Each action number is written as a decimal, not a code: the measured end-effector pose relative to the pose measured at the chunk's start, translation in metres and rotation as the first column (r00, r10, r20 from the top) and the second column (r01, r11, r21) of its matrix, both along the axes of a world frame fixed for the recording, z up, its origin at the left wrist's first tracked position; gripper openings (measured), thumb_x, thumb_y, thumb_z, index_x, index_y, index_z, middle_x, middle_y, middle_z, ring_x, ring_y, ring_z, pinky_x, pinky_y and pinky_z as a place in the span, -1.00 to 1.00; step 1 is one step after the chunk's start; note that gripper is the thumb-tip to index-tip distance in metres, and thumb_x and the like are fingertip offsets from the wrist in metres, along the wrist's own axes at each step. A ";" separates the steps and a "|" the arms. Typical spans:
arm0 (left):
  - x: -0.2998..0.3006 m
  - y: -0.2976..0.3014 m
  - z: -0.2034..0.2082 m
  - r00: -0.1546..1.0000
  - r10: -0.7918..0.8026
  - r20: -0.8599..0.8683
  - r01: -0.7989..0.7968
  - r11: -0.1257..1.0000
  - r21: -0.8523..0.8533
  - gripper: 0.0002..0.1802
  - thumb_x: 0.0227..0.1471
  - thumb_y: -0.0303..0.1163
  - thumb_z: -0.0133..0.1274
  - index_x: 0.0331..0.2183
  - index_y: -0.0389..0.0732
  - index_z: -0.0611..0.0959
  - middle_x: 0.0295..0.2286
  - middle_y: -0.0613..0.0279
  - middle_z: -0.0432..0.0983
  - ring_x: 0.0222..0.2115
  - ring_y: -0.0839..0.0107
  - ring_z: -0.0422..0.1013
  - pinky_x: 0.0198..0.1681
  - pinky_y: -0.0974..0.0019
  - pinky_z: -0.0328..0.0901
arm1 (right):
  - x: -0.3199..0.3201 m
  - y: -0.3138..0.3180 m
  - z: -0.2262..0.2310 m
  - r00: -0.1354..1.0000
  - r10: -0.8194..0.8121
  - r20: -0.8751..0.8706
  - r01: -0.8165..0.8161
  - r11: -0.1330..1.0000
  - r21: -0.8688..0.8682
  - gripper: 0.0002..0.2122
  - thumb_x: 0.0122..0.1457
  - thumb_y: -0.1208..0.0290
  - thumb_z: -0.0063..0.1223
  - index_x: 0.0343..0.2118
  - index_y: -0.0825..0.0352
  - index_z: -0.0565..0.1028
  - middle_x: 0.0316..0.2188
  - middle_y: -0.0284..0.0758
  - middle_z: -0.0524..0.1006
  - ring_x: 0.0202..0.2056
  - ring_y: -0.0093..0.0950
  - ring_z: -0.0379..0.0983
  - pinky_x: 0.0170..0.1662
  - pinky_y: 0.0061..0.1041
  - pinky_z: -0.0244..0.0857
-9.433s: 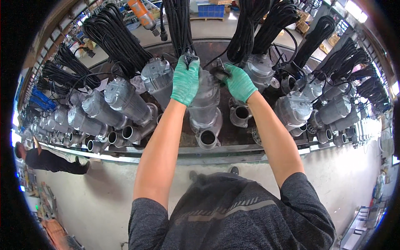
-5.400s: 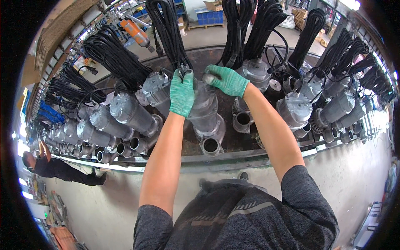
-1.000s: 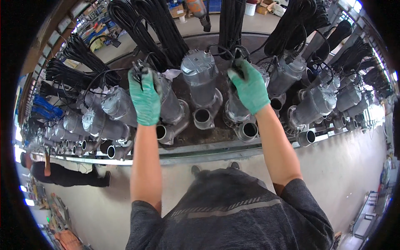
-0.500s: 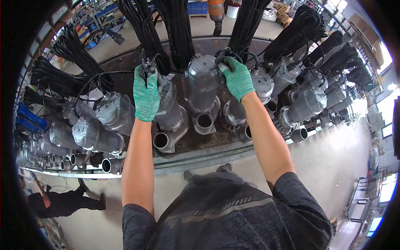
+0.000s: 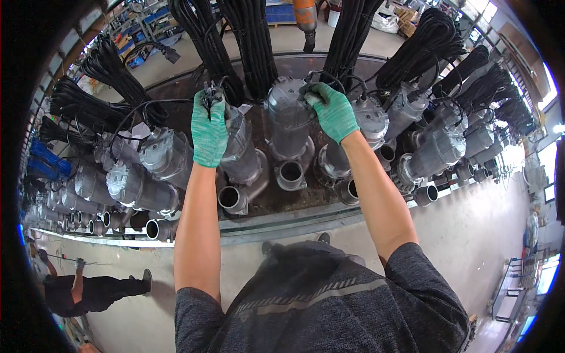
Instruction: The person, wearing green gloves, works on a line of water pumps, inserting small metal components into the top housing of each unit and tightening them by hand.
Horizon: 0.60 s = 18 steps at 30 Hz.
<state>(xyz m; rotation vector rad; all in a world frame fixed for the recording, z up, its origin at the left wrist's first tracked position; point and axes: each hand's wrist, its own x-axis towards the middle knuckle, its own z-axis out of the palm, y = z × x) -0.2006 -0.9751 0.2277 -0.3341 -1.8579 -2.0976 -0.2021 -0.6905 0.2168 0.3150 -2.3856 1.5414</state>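
Since half a second ago both hands hold their places. Grey metal pump (image 5: 289,120) stands mid-tabletop (image 5: 276,203); right hand (image 5: 331,109) fingers curl on its top, left hand (image 5: 209,126) fingers pinch a black cable plug (image 5: 210,94). A tug could snag neighbouring cable bundles (image 5: 247,41).

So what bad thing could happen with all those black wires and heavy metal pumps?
The left hand grips a plug among looped black cables, so a cable might snag or tangle. The right hand rests atop a tall grey pump packed close to others; if it tipped, it could pinch fingers or knock the neighbouring pump.
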 end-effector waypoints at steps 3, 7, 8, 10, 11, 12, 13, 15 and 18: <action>0.000 0.002 0.000 1.000 0.005 -0.014 -0.005 1.000 -0.011 -0.80 0.30 -0.28 0.02 -0.13 -0.15 0.47 -0.51 0.44 0.42 -0.58 0.69 0.29 -0.55 0.56 0.20 | -0.002 -0.001 0.000 1.000 0.015 0.016 -0.015 0.999 -0.046 -0.77 0.26 0.48 0.11 -0.05 0.40 0.51 -0.17 -0.18 0.62 -0.22 -0.35 0.50 -0.05 -0.43 0.35; 0.001 0.002 0.000 1.000 0.011 -0.010 -0.011 1.000 0.008 -0.81 0.30 -0.29 0.01 -0.13 -0.16 0.47 -0.51 0.43 0.42 -0.59 0.68 0.29 -0.55 0.55 0.21 | -0.002 -0.005 0.001 0.999 -0.018 0.032 0.023 0.990 -0.140 -0.77 0.19 0.51 0.21 -0.10 0.40 0.52 -0.27 -0.31 0.60 -0.26 -0.52 0.46 -0.11 -0.52 0.36; 0.002 0.002 0.001 1.000 0.012 -0.008 -0.012 1.000 0.008 -0.81 0.30 -0.29 0.01 -0.13 -0.16 0.47 -0.51 0.42 0.42 -0.59 0.68 0.29 -0.55 0.55 0.21 | -0.003 -0.007 0.001 0.999 -0.040 0.034 0.044 0.987 -0.154 -0.78 0.17 0.53 0.24 -0.12 0.39 0.53 -0.32 -0.36 0.59 -0.28 -0.59 0.45 -0.15 -0.56 0.36; 0.002 0.002 0.002 1.000 0.011 -0.003 -0.011 1.000 0.008 -0.82 0.30 -0.30 0.00 -0.13 -0.15 0.47 -0.51 0.42 0.42 -0.59 0.67 0.29 -0.55 0.54 0.21 | -0.005 -0.007 -0.001 0.999 -0.049 0.011 0.051 0.986 -0.159 -0.76 0.17 0.51 0.25 -0.11 0.39 0.53 -0.32 -0.38 0.59 -0.32 -0.60 0.44 -0.20 -0.57 0.35; 0.002 0.002 0.003 1.000 0.011 0.001 -0.011 1.000 0.006 -0.82 0.30 -0.30 0.00 -0.13 -0.15 0.47 -0.51 0.42 0.42 -0.59 0.67 0.29 -0.55 0.54 0.22 | -0.006 -0.007 -0.003 0.999 -0.054 0.000 0.053 0.985 -0.162 -0.75 0.17 0.50 0.25 -0.11 0.38 0.52 -0.33 -0.39 0.59 -0.33 -0.61 0.43 -0.22 -0.58 0.35; 0.002 0.002 0.003 1.000 0.012 0.004 -0.012 1.000 0.005 -0.83 0.30 -0.30 0.00 -0.13 -0.15 0.47 -0.51 0.41 0.42 -0.59 0.67 0.29 -0.55 0.54 0.22 | -0.006 -0.010 -0.004 0.998 -0.041 -0.044 0.032 0.978 -0.205 -0.76 0.17 0.50 0.25 -0.11 0.38 0.53 -0.33 -0.40 0.59 -0.34 -0.62 0.42 -0.25 -0.59 0.34; 0.001 0.001 0.002 1.000 0.012 0.004 -0.012 1.000 0.002 -0.83 0.30 -0.31 -0.01 -0.13 -0.15 0.47 -0.50 0.41 0.42 -0.59 0.66 0.29 -0.55 0.53 0.22 | -0.005 -0.012 -0.005 0.996 -0.030 -0.087 0.008 0.969 -0.247 -0.76 0.17 0.50 0.25 -0.12 0.38 0.53 -0.33 -0.41 0.59 -0.36 -0.63 0.41 -0.27 -0.59 0.33; -0.003 0.000 -0.002 1.000 0.016 0.003 -0.016 1.000 -0.006 -0.84 0.30 -0.32 -0.01 -0.13 -0.15 0.47 -0.50 0.41 0.42 -0.58 0.66 0.29 -0.55 0.53 0.22 | -0.002 -0.012 -0.004 0.999 -0.004 -0.049 -0.007 0.974 -0.226 -0.75 0.18 0.47 0.24 -0.10 0.41 0.52 -0.28 -0.34 0.60 -0.32 -0.56 0.43 -0.21 -0.55 0.33; -0.001 0.002 -0.001 0.999 0.036 0.000 -0.036 0.999 -0.024 -0.84 0.30 -0.32 -0.02 -0.13 -0.15 0.47 -0.50 0.41 0.42 -0.58 0.65 0.30 -0.56 0.52 0.22 | 0.002 -0.002 0.001 0.994 0.018 0.103 -0.009 0.996 -0.090 -0.69 0.21 0.40 0.22 -0.06 0.46 0.49 -0.16 -0.16 0.62 -0.21 -0.39 0.49 -0.04 -0.44 0.36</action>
